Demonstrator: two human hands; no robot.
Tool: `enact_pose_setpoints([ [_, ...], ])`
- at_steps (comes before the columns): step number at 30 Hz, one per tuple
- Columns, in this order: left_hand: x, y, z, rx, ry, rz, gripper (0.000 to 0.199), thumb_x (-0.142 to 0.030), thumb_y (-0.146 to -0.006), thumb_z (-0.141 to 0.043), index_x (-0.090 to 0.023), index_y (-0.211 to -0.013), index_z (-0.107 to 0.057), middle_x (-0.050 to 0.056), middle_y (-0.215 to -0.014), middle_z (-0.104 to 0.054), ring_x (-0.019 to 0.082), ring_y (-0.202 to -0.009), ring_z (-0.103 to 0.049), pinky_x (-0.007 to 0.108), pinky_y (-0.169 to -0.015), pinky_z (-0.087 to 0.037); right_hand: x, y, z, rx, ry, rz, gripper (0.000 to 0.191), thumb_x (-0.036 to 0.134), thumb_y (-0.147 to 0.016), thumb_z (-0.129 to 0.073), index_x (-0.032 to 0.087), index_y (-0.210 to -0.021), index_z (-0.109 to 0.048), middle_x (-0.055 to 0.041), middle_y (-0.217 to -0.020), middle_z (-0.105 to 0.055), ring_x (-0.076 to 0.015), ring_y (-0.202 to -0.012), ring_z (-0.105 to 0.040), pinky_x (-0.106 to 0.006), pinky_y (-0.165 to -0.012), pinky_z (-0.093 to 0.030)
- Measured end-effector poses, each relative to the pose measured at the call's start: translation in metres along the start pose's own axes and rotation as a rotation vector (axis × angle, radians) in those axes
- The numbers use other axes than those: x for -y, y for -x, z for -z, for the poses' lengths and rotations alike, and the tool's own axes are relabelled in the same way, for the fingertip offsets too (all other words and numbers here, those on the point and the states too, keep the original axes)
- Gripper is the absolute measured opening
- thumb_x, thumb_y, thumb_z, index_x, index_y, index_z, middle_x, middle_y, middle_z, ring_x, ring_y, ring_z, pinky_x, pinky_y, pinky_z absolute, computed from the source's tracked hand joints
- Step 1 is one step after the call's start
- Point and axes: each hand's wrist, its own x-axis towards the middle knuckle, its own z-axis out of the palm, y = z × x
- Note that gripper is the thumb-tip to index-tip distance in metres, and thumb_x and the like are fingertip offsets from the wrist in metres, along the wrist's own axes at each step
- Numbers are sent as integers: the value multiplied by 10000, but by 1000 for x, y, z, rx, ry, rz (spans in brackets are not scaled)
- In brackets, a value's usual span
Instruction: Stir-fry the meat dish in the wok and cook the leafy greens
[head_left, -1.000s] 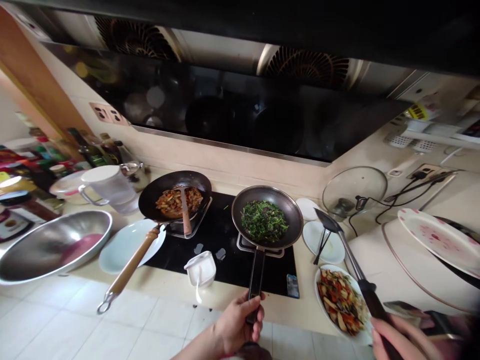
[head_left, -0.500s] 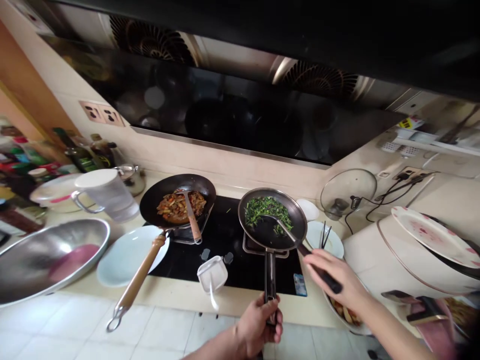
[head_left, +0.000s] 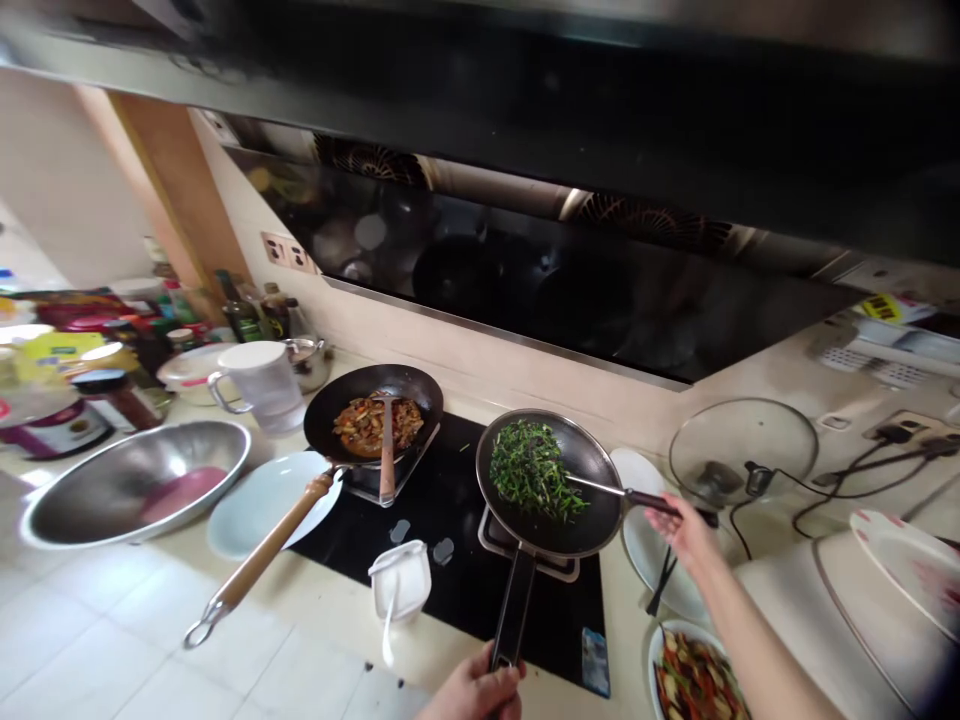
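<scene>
My left hand [head_left: 484, 688] is closed round the black handle of a frying pan [head_left: 604, 525] at the right burner. Chopped dark green vegetables [head_left: 532, 470] lie in the pan, heaped toward its left and middle. From the right, my right hand [head_left: 679, 525] grips the dark handle of a metal utensil [head_left: 600, 485]. The utensil's working end is hidden among the greens. On the left burner sits a black wok [head_left: 427, 385] with a brown cooked dish [head_left: 360, 425] and a wooden-handled spatula [head_left: 387, 455] resting in it.
A white container with a spoon [head_left: 405, 580] stands at the stove's front edge. Leftward are a pale plate [head_left: 247, 510], a steel basin [head_left: 67, 500] and a water jug [head_left: 266, 385]. On the right are plates with chopsticks [head_left: 661, 580], a bowl of food [head_left: 694, 670] and a glass lid [head_left: 742, 440].
The view has shifted left and tilted. The greens are now heaped more toward the pan's left and middle, and the utensil lies flatter, reaching in from the right. Both hands keep their holds.
</scene>
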Motion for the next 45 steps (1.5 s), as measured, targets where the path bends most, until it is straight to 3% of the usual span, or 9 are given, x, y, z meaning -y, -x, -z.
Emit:
enact_pose_setpoints([
  [4, -3, 1, -4, -82, 13, 29, 510, -591, -602, -719, -180, -825, -517, -59, -454, -481, 56, -370, -345, 246, -441, -129, -31, 11, 6, 37, -114, -44, 334, 351, -482, -726, 181, -725, -571, -81, -560, -668, -237, -511, -676, -292, -485, -581],
  [8, -1, -3, -5, -88, -20, 29, 568, -645, -562, -719, -189, -812, -491, -65, -444, -472, 46, -337, -325, 242, -418, -103, -7, 34, 15, 128, -90, 71, 372, 404, -607, -774, 184, -867, -623, -75, -675, -710, -249, -618, -700, -326, -572, -594],
  [15, -5, 3, -12, -53, 104, 95, 552, -585, -564, -756, -228, -829, -428, -96, -490, -486, 29, -301, -293, 228, -395, -111, 36, 158, -6, 745, 806, 879, 209, 185, -907, -470, 226, -991, -656, -63, -869, -635, -163, -692, -624, -258, -648, -507],
  [20, -10, 9, -17, -61, 116, 135, 548, -575, -565, -744, -244, -839, -404, -107, -503, -489, 34, -290, -291, 228, -371, -112, 12, 201, -26, 805, 1281, 1274, 356, 60, -756, -509, 232, -1044, -627, -102, -1001, -631, -195, -714, -610, -249, -600, -445],
  [25, -17, 13, -23, -81, 127, 153, 589, -567, -511, -774, -241, -829, -400, -114, -481, -460, 31, -323, -293, 222, -391, -99, 15, 175, -30, 829, 1223, 944, 256, 88, -810, -453, 224, -945, -623, -41, -886, -574, -166, -695, -593, -239, -628, -437],
  [32, -13, 11, -20, -51, 143, 145, 564, -574, -549, -744, -245, -845, -395, -113, -481, -460, 35, -319, -254, 238, -390, -94, 29, 202, -1, 803, 1262, 1070, 366, 48, -724, -489, 272, -976, -629, -73, -1066, -615, -188, -715, -593, -268, -627, -433],
  [38, -20, 17, -21, -58, 139, 173, 597, -570, -512, -770, -243, -815, -374, -117, -479, -437, 28, -347, -236, 234, -424, -72, 33, 171, -3, 876, 1087, 826, 197, 153, -877, -432, 232, -959, -592, -37, -881, -526, -151, -680, -571, -240, -622, -454],
  [42, -20, 18, -21, -57, 134, 164, 594, -568, -497, -764, -246, -806, -372, -115, -473, -436, 30, -337, -227, 240, -426, -59, 38, 150, 8, 804, 958, 891, 214, 161, -932, -410, 245, -1023, -585, -43, -911, -539, -143, -730, -591, -237, -683, -478],
  [45, -19, 18, -22, -82, 122, 171, 588, -560, -491, -758, -247, -812, -378, -112, -474, -446, 35, -335, -243, 238, -425, -64, 30, 130, -20, 670, 833, 972, 209, 182, -935, -426, 240, -1054, -588, -67, -965, -554, -169, -826, -608, -267, -751, -490],
])
